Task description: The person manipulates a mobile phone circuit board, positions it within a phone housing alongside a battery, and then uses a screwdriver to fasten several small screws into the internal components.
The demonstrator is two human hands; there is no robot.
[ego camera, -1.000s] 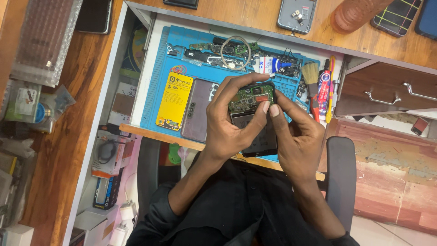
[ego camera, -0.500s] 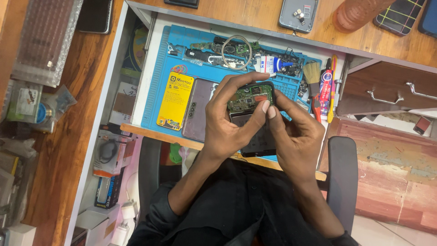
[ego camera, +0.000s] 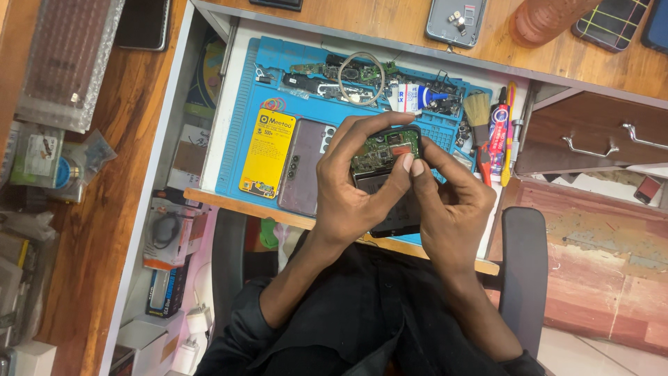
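You hold the opened phone up off the blue mat, over the near edge of the worktop, so its bare green board faces you and the camera. Your left hand wraps the phone from the left, fingers curled over its top edge and thumb lying across the board, which steadies it. Your right hand comes in from the right, thumb and forefinger pinched together at the board's right side; whether they grip a small part there is too fine to tell. The phone's lower half is hidden behind both hands.

Just left of your hands, a yellow battery and a grey back cover lie flat on the mat, side by side and within easy reach. Further back on the mat lie loose boards and a wire ring. To the right lie a brush and a tube along the mat's edge. An open drawer stands to your right. Nothing lies between your hands and the mat.
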